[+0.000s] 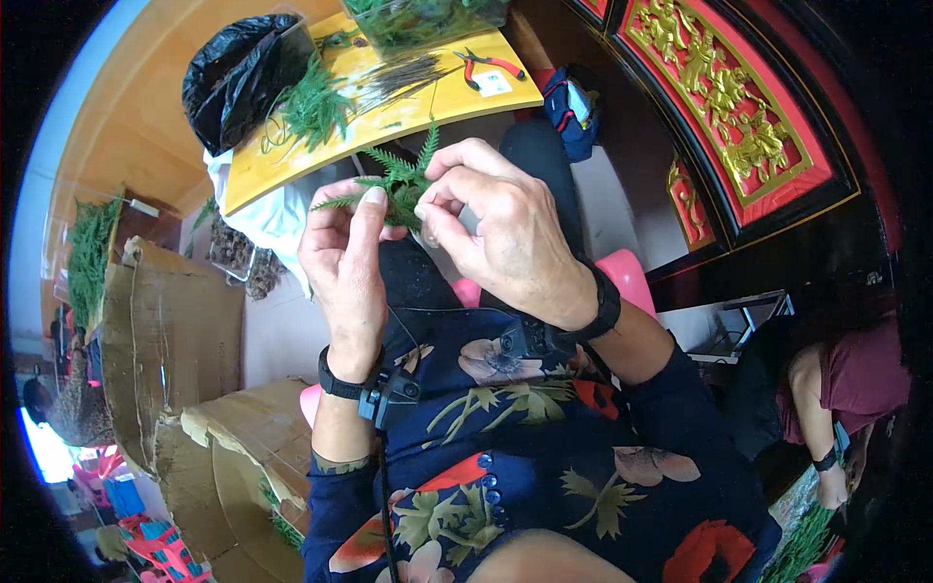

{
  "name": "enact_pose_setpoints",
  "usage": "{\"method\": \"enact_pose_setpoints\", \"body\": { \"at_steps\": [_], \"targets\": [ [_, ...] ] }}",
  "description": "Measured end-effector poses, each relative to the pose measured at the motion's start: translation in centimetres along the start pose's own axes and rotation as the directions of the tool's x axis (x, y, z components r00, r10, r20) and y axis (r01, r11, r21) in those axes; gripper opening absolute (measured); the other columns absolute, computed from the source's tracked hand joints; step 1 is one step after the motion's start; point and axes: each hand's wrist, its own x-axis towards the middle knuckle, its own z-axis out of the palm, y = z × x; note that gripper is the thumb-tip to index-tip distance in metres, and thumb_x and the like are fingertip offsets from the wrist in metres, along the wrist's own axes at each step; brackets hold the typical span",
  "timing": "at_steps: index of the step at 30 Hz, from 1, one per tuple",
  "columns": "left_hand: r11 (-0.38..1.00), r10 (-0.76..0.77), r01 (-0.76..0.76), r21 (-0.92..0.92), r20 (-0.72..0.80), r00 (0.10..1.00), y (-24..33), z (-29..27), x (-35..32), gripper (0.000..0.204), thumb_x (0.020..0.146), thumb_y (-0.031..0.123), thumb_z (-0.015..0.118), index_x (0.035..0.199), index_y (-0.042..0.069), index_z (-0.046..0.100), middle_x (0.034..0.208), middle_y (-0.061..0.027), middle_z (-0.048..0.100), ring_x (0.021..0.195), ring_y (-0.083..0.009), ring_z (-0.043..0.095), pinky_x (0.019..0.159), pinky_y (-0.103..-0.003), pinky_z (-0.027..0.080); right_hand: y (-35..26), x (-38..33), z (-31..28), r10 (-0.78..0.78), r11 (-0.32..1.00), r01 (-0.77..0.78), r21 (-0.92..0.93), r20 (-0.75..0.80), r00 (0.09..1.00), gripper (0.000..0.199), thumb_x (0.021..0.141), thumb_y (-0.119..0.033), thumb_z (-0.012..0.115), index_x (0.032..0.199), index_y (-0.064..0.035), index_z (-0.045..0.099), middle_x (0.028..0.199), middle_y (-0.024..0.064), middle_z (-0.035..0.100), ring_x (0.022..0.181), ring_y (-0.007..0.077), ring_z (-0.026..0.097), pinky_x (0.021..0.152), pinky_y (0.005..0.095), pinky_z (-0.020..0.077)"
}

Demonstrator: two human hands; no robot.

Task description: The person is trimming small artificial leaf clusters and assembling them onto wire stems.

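Beyond the grip, a yellow tabletop [292, 160] carries a crinkled black plastic bag [238, 78], loose feathery greenery [316, 102], thin wires [398, 76] and red-handled pliers [489, 64]. Both hands pinch one green sprig [394, 180] over the lap: left hand [345, 257] under its stem, right hand [496, 238] just beside. It looks light, soft and springy, best held at the stem.

Lower stems of the green feathery artificial sprig [394, 185] hidden behind the fingers of the left hand [342, 262] and right hand [501, 238]. Clear plastic tub of green foliage [428, 19] cut off by the top edge; contents of the crumpled black plastic bag [238, 78] not visible. Nearby person in a maroon top [855, 379] cropped at the dark right rim, hand too small to read.
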Motion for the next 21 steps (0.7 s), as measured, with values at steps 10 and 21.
{"method": "enact_pose_setpoints", "body": {
  "at_steps": [10, 21],
  "targets": [
    [0.975, -0.216, 0.222, -0.034, 0.130, 0.968, 0.5, -0.3, 0.1, 0.012, 0.087, 0.010, 0.061, 0.092, 0.000, 0.064, 0.086, -0.0016, 0.062, 0.070, -0.0047, 0.053, 0.057, -0.019, 0.044, -0.3, 0.5, 0.3, -0.028, 0.999, 0.026, -0.035, -0.051, 0.998, 0.008, 0.075, 0.000, 0.067, 0.079, 0.0040, 0.061, 0.091, 0.0114, 0.061, 0.064, 0.0188, 0.064, 0.056, 0.0282, 0.0507],
    [0.958, -0.232, 0.229, -0.174, 0.008, 0.973, 0.8, -1.6, 0.5, 0.012, 0.086, 0.009, 0.063, 0.093, 0.000, 0.065, 0.083, 0.0009, 0.063, 0.066, -0.0025, 0.049, 0.058, -0.017, 0.036, -0.9, 0.1, 1.5, 0.104, 0.973, -0.100, 0.206, -0.009, 0.995, 0.047, 0.071, -0.006, 0.075, 0.112, -0.0016, 0.051, 0.110, 0.0112, 0.055, 0.087, 0.0169, 0.062, 0.072, 0.0279, 0.0503]
  ]
}}
